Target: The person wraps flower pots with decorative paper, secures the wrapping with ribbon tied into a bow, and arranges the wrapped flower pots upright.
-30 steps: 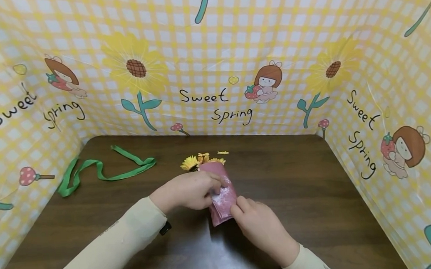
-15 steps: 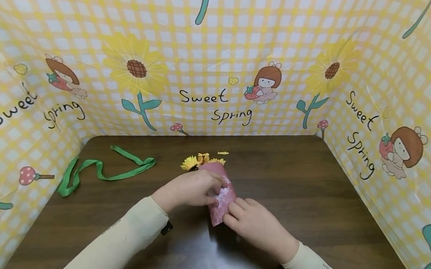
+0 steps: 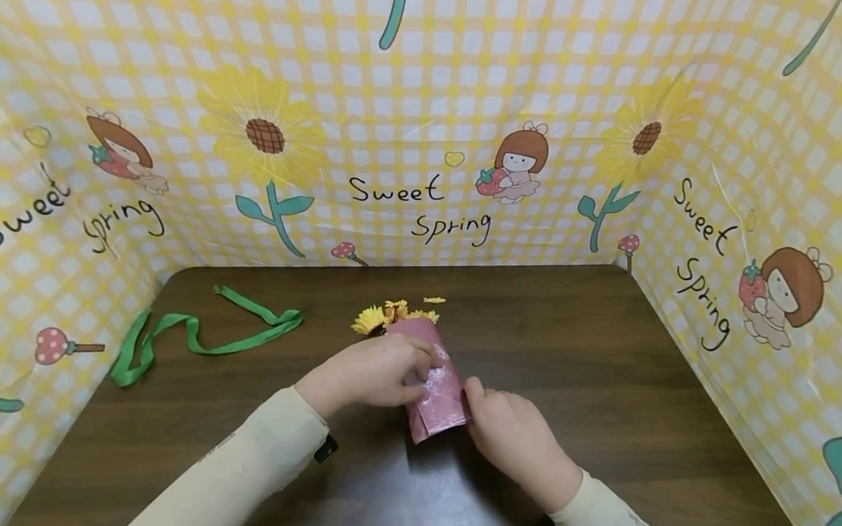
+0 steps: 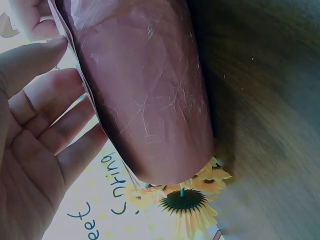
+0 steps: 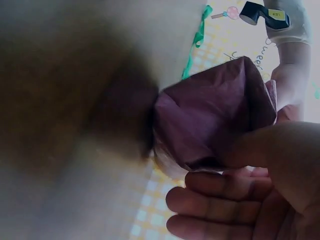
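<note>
A pink paper wrap (image 3: 438,408), rolled into a flattened sleeve with a creased front, lies on the table in the head view. Yellow artificial sunflowers (image 3: 369,320) stick out of its far end; their stems are hidden inside. My left hand (image 3: 370,371) holds the wrap from above, its thumb and fingers along the paper's overlapping edge (image 4: 95,107). At the near right corner, my right hand (image 3: 515,429) pinches the paper. In the right wrist view, the right thumb (image 5: 250,145) lies against the folded end of the wrap (image 5: 210,110), with fingers on the other side.
A green ribbon (image 3: 199,335) lies in loose bends at the table's left. A small yellow petal-like piece (image 3: 434,299) is just beyond the wrap. Yellow checked cloth (image 3: 409,93) walls the dark wooden table (image 3: 580,341) at the back and sides.
My right hand moved left across the near end of the wrap, then back right to its corner. The near end now looks wider and flatter. My left hand has stayed in place.
</note>
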`<state>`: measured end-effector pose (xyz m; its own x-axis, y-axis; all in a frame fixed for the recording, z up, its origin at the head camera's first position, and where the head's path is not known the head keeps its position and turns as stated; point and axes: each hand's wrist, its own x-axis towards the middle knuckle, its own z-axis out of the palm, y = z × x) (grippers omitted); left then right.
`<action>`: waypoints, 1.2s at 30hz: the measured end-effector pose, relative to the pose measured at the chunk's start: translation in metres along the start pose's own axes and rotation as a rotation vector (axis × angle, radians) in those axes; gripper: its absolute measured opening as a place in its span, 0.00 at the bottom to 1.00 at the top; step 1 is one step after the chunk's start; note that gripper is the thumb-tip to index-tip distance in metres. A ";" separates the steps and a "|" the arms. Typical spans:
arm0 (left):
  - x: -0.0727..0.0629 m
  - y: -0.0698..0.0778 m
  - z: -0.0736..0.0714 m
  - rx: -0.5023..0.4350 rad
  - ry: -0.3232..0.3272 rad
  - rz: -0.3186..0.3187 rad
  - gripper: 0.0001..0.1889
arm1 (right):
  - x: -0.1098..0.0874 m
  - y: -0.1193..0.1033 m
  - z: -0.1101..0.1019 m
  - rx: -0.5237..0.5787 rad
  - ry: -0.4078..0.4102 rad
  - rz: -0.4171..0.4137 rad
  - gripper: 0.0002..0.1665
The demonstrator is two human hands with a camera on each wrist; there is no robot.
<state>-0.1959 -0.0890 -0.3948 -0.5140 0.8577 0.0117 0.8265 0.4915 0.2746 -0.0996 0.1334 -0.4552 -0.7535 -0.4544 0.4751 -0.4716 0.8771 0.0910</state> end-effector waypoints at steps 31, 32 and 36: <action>0.001 0.003 0.003 0.048 0.023 -0.014 0.07 | -0.006 0.000 0.006 0.030 0.059 0.044 0.19; 0.002 0.003 0.003 0.056 0.023 -0.008 0.06 | -0.006 0.000 0.006 0.020 0.066 0.048 0.18; 0.003 0.006 0.002 0.084 0.022 -0.001 0.06 | -0.004 0.001 0.006 0.091 -0.001 0.110 0.16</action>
<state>-0.1921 -0.0836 -0.3953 -0.5190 0.8541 0.0324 0.8418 0.5042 0.1926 -0.0998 0.1350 -0.4624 -0.8030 -0.3568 0.4774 -0.4259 0.9038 -0.0409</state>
